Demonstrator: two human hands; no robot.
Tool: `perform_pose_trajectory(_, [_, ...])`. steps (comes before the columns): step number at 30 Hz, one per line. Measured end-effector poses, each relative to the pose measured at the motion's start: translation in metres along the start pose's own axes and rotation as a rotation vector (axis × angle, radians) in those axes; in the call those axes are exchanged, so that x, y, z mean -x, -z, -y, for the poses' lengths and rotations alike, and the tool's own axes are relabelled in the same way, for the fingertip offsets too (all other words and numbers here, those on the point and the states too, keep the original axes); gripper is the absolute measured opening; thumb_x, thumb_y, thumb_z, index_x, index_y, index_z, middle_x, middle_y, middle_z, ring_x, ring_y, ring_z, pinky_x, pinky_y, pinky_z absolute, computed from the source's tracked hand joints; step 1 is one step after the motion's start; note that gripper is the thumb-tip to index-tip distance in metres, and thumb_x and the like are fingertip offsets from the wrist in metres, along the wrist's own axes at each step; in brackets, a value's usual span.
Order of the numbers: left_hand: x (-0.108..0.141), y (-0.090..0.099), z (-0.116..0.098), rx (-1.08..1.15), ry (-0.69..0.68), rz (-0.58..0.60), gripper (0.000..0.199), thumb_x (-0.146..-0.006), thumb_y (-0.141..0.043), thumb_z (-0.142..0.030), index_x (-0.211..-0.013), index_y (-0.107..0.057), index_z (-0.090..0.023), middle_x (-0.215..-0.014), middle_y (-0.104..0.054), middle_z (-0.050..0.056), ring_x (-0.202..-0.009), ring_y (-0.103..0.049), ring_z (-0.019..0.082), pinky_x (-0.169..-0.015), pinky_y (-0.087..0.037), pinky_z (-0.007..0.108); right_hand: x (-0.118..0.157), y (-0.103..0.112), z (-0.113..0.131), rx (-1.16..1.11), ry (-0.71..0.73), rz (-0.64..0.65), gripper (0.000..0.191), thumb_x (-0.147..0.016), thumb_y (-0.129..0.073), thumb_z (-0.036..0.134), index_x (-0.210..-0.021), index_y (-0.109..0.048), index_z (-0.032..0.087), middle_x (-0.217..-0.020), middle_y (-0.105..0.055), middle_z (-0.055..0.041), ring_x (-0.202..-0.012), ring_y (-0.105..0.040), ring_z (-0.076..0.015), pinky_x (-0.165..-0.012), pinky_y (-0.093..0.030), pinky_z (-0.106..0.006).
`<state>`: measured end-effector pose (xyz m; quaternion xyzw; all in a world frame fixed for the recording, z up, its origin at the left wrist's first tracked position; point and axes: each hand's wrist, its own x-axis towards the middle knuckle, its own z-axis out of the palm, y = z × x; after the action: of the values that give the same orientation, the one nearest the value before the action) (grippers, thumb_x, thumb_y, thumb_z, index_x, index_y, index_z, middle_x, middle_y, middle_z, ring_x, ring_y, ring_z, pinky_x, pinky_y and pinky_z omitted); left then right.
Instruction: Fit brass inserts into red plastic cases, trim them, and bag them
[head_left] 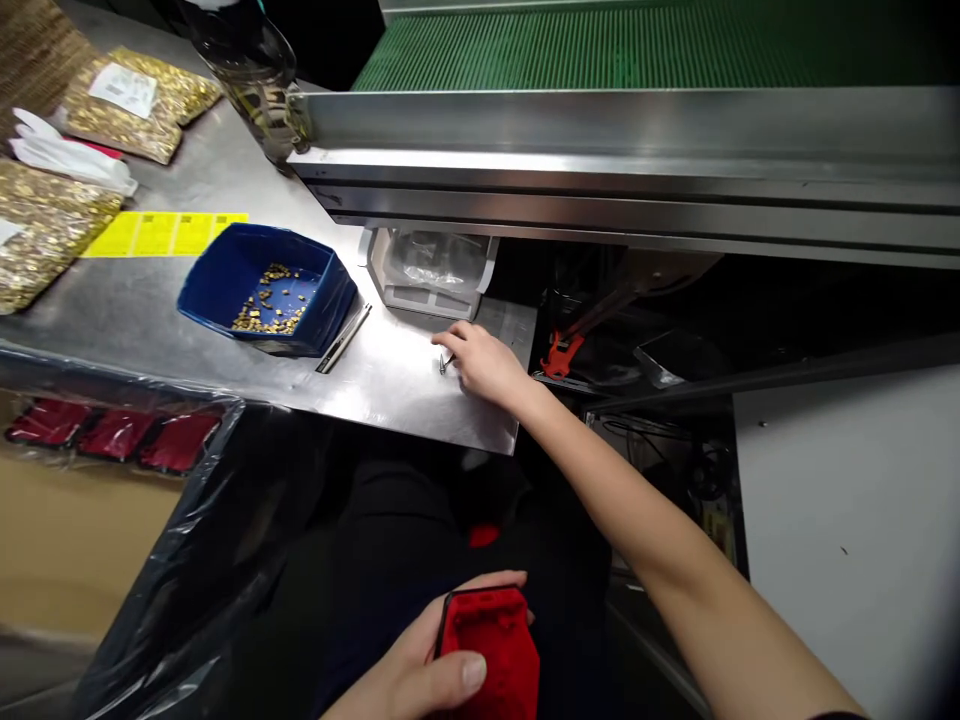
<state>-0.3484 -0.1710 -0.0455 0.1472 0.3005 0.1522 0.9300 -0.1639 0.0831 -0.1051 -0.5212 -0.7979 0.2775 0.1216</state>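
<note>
Low in the view, my left hand [427, 660] is wrapped round a red plastic housing [499, 650] with a black rim. Its thumb presses on the housing's near side, and the hollow inside faces up. My right hand [484, 362] is stretched out over the metal table [397, 385], near its right end. A small pointed metal piece [443, 365] shows at its thumb and finger, which appear closed on it; the exact kind is too small to make out. To the left stands a blue bin [337, 300] with small brass inserts [274, 310], and a slim silver cutter knife [345, 338] lies against it.
A grey bin [431, 302] holding clear plastic bags sits under the conveyor frame [600, 170]. Bags of brass parts [56, 215], yellow labels [172, 233] and a dark bottle [262, 100] are on the table. Red parts [116, 432] lie in a lined box. An orange clamp [561, 355] is at right.
</note>
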Motion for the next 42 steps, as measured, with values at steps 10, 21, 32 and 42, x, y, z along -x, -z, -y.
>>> perform_pose_trajectory(10, [0.005,-0.005,0.001,-0.066,-0.012,0.052,0.082,-0.087,-0.075,-0.051,-0.156,-0.037,-0.027,-0.148,-0.058,0.017,-0.132,-0.058,0.038,-0.112,-0.043,0.055,0.031,0.020,0.001,-0.288,0.034,-0.014,0.016,-0.096,-0.060,0.028,-0.111,-0.058,0.023,-0.111,-0.063,-0.0045,-0.100,-0.062,-0.0208,-0.090,-0.051,-0.037])
perform_pose_trajectory(21, [0.007,-0.028,0.004,-0.050,-0.042,-0.010,0.071,-0.085,-0.079,-0.042,-0.145,-0.048,-0.022,-0.139,-0.066,0.018,-0.124,-0.064,0.036,-0.106,-0.049,0.054,0.293,0.002,0.006,-1.548,-0.876,-0.397,0.028,-0.097,-0.056,0.042,-0.078,-0.051,0.022,-0.069,-0.029,0.0055,-0.054,-0.027,-0.0097,-0.051,-0.037,-0.023])
perform_pose_trajectory(32, [0.020,-0.068,0.000,0.000,0.070,0.172,0.054,-0.093,-0.071,-0.044,-0.140,-0.054,-0.024,-0.135,-0.066,0.013,-0.122,-0.064,0.029,-0.105,-0.046,0.041,0.312,0.009,0.108,-1.324,-0.444,-0.102,0.029,-0.102,-0.049,0.052,-0.093,-0.049,0.025,-0.090,-0.050,-0.0010,-0.076,-0.048,-0.0149,-0.069,-0.042,-0.029])
perform_pose_trajectory(42, [0.025,-0.065,0.020,-0.113,0.042,0.010,0.034,-0.081,-0.075,-0.043,-0.101,-0.069,-0.017,-0.086,-0.056,0.003,-0.075,-0.046,0.016,-0.067,-0.040,0.026,0.291,0.015,0.121,-1.234,-0.204,0.081,0.031,-0.102,-0.049,0.052,-0.092,-0.052,0.023,-0.103,-0.069,-0.0064,-0.091,-0.064,-0.0195,-0.083,-0.051,-0.035])
